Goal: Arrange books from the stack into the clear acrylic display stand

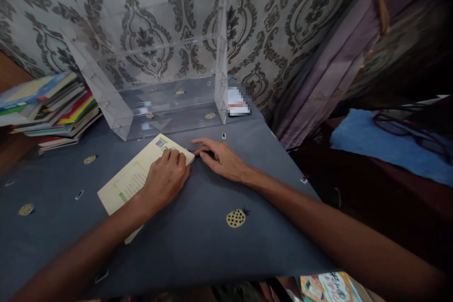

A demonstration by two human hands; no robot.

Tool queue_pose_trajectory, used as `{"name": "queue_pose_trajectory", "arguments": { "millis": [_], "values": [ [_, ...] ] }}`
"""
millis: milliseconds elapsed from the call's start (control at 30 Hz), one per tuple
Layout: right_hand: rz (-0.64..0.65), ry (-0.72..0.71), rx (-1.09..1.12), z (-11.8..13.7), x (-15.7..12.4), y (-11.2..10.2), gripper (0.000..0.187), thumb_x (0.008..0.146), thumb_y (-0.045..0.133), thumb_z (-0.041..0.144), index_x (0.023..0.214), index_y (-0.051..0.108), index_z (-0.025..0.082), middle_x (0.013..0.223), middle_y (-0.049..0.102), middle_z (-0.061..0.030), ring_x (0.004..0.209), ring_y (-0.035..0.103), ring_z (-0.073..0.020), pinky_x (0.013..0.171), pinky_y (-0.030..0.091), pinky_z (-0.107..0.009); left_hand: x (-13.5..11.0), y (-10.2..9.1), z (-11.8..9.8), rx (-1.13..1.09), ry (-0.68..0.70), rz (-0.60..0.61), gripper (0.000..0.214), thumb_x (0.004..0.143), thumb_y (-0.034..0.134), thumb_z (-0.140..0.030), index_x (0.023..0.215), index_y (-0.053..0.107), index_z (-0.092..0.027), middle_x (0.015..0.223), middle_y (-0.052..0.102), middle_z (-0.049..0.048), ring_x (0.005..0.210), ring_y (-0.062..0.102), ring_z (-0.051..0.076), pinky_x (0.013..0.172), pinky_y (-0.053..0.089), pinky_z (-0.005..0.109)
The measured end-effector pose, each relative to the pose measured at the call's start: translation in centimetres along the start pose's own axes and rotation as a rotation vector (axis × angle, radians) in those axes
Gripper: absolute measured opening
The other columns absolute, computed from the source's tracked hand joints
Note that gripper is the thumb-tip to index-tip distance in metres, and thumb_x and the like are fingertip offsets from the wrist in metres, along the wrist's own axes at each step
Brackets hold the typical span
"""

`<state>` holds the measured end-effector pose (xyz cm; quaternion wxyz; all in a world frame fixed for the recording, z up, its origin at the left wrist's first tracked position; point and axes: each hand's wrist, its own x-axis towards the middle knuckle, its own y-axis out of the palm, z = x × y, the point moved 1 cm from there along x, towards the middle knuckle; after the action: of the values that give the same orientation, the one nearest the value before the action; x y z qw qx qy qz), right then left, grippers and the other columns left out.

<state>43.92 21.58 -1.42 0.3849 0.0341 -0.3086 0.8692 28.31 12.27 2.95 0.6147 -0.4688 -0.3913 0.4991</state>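
Note:
A pale yellow book (132, 181) lies flat on the dark blue tablecloth (198, 236), back cover up. My left hand (166, 179) rests on its right part with the fingers curled over the book's edge. My right hand (221, 158) lies on the cloth just right of the book, fingers stretched flat, fingertips touching the book's top right corner.
A clear acrylic box (159, 89) stands open-fronted against the patterned wall behind the book. A stack of books (53, 108) sits at the far left. A small blurred object (238, 102) lies beside the box. Purple curtain (332, 71) and a blue cloth (382, 144) are at the right, past the table edge.

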Motion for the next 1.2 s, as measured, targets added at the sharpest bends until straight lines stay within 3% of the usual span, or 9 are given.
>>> {"name": "queue_pose_trajectory", "arguments": {
  "millis": [700, 967, 1200],
  "values": [
    [-0.055, -0.034, -0.012, -0.17, -0.02, -0.05, 0.04, 0.09, 0.048, 0.012, 0.13, 0.054, 0.018, 0.104, 0.077, -0.0056, 0.088, 0.067, -0.0171, 0.076, 0.048, -0.031, 0.43, -1.05, 0.69, -0.061, -0.011, 0.058, 0.031, 0.102, 0.038, -0.022, 0.093, 0.066, -0.013, 0.092, 0.068, 0.0114, 0.096, 0.067, 0.028, 0.065, 0.05, 0.033],
    [-0.092, -0.051, -0.014, -0.24, -0.05, -0.05, 0.041, 0.09, 0.049, 0.012, 0.13, 0.053, 0.019, 0.105, 0.076, -0.0048, 0.083, 0.066, -0.0158, 0.069, 0.048, -0.029, 0.35, -0.78, 0.8, -0.06, -0.005, 0.017, 0.03, 0.101, 0.039, -0.021, 0.091, 0.066, -0.013, 0.089, 0.068, 0.0114, 0.094, 0.066, 0.027, 0.062, 0.048, 0.031],
    [-0.17, -0.127, -0.037, 0.45, -0.32, -0.14, 0.042, 0.09, 0.047, 0.01, 0.13, 0.053, 0.019, 0.111, 0.074, -0.0072, 0.096, 0.066, -0.0197, 0.063, 0.049, -0.028, 0.2, -0.47, 0.49, -0.053, -0.01, 0.025, 0.033, 0.102, 0.036, -0.023, 0.095, 0.067, -0.013, 0.094, 0.067, 0.0133, 0.097, 0.063, 0.029, 0.061, 0.049, 0.032]
  ]
}}
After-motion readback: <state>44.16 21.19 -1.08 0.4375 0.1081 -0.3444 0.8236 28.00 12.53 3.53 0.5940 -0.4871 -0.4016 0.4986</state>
